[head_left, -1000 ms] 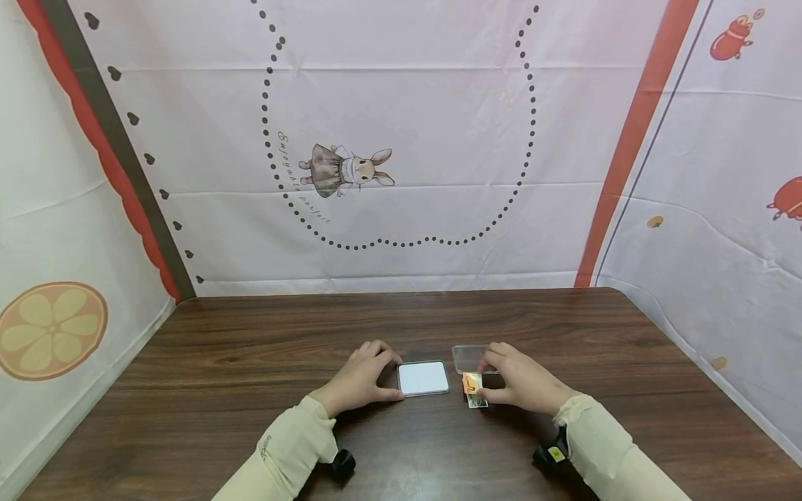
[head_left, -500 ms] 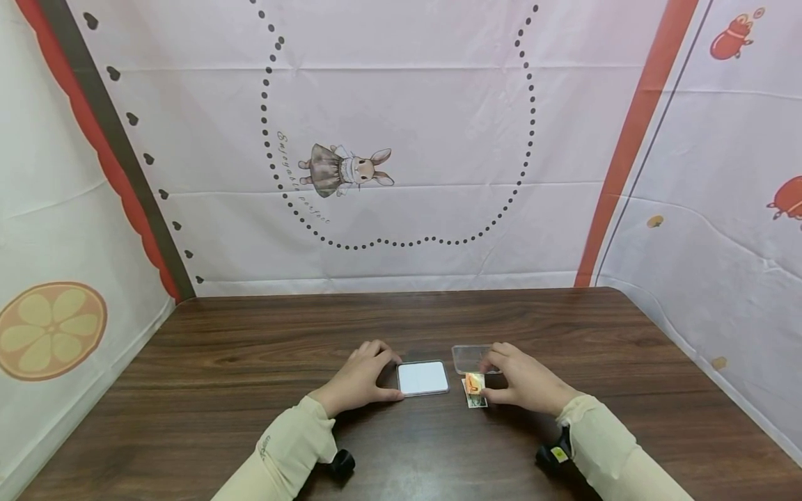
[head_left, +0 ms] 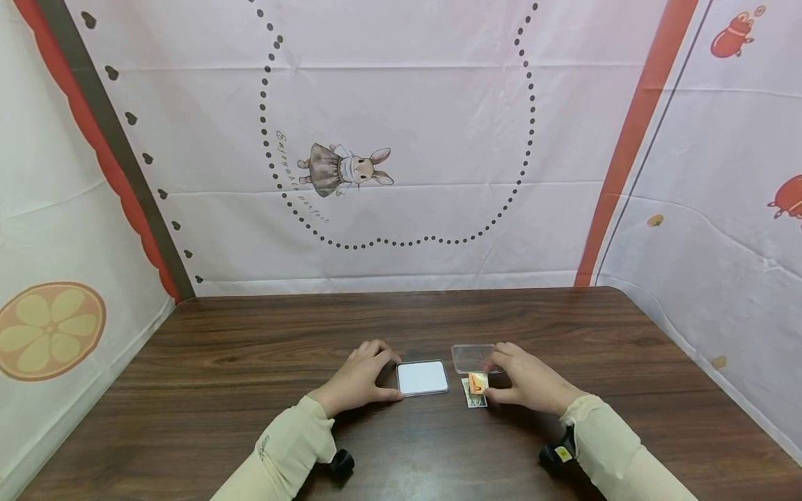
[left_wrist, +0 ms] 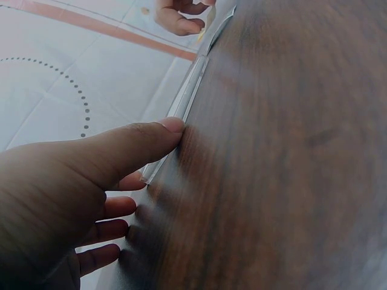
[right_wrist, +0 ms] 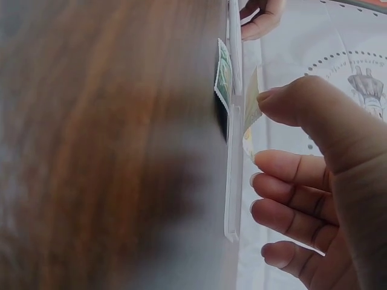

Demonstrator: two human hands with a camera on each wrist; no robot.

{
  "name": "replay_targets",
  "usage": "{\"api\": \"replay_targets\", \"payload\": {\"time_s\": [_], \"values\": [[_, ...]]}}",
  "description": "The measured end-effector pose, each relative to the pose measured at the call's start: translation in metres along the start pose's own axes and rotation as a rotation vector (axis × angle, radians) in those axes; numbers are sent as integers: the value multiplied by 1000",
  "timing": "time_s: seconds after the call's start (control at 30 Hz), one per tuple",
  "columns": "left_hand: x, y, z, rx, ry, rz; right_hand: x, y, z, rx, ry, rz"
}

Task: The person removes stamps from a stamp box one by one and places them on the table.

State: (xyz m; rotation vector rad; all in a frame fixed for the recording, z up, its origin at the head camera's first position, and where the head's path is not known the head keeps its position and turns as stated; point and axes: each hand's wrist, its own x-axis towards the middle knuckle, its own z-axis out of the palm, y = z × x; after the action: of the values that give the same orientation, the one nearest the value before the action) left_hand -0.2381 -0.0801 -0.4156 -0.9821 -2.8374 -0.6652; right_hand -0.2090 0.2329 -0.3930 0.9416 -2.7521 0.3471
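Note:
My left hand (head_left: pixel 360 379) grips the left end of a shallow clear plastic case with a white inside (head_left: pixel 422 378), thumb at its near corner and index finger at its far corner. In the left wrist view the thumb lies along the edge of the case (left_wrist: pixel 193 84). My right hand (head_left: pixel 529 379) pinches an orange postage stamp (head_left: pixel 477 383) between thumb and index finger, its other fingers loosely bent. Below that stamp and partly covered by it is a green postage stamp (head_left: pixel 475 401). The right wrist view shows the green stamp's toothed edge (right_wrist: pixel 223 75) tilted.
A clear plastic lid (head_left: pixel 466 358) lies behind the stamps, partly hidden by my right fingers. Everything rests on a dark wooden table (head_left: pixel 282 327). A printed white cloth (head_left: pixel 451 139) hangs behind and at both sides.
My right hand and the orange stamp have shifted slightly right, and more of the green stamp's left side shows. The left hand and the case have stayed put.

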Motion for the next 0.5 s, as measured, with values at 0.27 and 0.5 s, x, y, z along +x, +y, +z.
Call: {"api": "replay_targets", "payload": {"time_s": [0.27, 0.5], "values": [[1, -1, 1, 8, -6, 1, -3, 5, 1, -9, 18, 2], [1, -2, 1, 15, -3, 4, -4, 7, 2, -6, 11, 10]]}}
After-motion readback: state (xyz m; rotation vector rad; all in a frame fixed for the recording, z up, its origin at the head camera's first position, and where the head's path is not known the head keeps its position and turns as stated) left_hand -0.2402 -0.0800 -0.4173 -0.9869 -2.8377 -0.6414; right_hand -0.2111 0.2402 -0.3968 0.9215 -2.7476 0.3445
